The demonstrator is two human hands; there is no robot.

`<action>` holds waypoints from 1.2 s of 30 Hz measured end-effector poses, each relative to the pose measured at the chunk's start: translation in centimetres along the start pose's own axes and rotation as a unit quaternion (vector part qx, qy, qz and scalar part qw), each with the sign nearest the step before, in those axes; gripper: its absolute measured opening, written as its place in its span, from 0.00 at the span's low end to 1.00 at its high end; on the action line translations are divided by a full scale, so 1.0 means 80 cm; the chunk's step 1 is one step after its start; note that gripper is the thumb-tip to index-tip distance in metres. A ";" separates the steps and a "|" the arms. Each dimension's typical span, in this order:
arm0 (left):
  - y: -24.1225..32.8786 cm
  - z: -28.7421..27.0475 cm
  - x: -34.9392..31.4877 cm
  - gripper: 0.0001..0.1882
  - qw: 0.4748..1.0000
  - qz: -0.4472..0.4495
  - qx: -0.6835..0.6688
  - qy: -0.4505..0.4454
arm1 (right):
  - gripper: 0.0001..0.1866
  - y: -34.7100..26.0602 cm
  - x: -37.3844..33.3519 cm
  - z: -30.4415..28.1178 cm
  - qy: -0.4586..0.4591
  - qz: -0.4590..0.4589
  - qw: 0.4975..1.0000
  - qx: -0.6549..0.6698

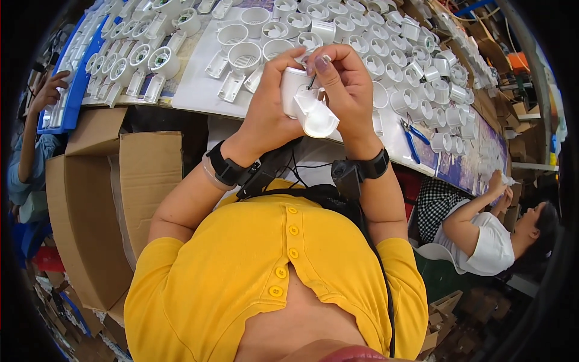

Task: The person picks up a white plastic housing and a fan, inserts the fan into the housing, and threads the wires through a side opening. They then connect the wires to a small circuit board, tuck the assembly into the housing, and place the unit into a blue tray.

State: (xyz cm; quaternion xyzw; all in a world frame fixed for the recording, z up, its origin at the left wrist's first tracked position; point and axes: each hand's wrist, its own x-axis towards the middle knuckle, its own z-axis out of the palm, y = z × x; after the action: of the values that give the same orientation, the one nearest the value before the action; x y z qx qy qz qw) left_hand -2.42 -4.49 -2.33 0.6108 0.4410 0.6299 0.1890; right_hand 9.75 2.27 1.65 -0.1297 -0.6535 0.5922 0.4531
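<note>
Bright light falls across the table (198, 90), its edge bowed by fisheye distortion.

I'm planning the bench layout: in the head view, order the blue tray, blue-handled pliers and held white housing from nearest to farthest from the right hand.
1. White housing: in the left hand, just left of the right hand.
2. Blue-handled pliers: lying to its right.
3. Blue tray: at the far left.

The left hand (271, 99) hides part of the white housing (318, 117), and the small piece (326, 58) in the right hand (345, 81) is too tiny to identify. The worktop (196, 90) runs off the top edge; the left-side co-worker (31, 166) is cut off by the dark rim.
</note>
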 end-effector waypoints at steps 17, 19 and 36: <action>0.011 -0.011 -0.001 0.39 0.994 -0.106 0.030 -0.015 | 0.05 -0.009 0.027 -0.029 -0.092 -0.235 0.894 -0.369; 0.006 -0.013 0.000 0.38 0.995 -0.081 0.051 -0.014 | 0.05 -0.001 0.023 -0.028 -0.081 -0.194 0.920 -0.331; -0.014 -0.001 0.015 0.37 0.996 0.012 -0.091 0.019 | 0.13 0.037 -0.008 0.014 0.008 0.005 0.981 0.193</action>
State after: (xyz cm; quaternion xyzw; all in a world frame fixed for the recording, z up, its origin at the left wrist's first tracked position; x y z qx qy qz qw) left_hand -3.05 -3.00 -2.44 0.5838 0.3778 0.6815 0.2280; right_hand 8.23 1.87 -1.17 -0.0478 -0.5224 0.7088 0.4716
